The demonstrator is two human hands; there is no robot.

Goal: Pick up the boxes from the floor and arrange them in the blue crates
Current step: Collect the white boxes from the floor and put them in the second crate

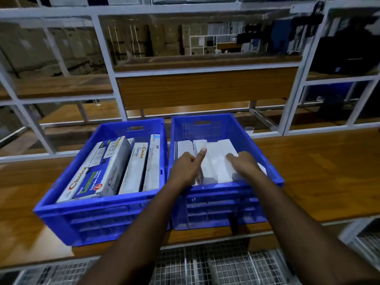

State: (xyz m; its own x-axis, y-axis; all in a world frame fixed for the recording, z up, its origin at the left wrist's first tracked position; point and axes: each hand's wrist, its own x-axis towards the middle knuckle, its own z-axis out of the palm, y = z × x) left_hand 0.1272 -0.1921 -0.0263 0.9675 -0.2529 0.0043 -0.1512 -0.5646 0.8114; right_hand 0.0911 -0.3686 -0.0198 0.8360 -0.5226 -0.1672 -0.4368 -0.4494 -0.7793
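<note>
Two blue crates [226, 204] sit side by side, touching, near the wooden bench's [318, 173] front edge. Both hands reach into the right crate: left hand [186, 169] curls on a white box [213, 165], thumb raised; right hand [245, 164] grips its other side. Printed boxes [115, 167] fill the left crate

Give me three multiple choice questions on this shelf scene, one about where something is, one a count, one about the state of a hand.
1. Where are both hands?
A. in the right crate
B. in the left crate
C. on the floor

2. How many blue crates stand on the shelf?
A. one
B. two
C. three

3. The left hand's thumb is
A. tucked under
B. stuck out
C. hidden

Answers: 1 A, the left hand and right hand are on white boxes in the right crate. 2 B, it stands beside the left crate on the wooden shelf. 3 B, it points up and away.
</note>
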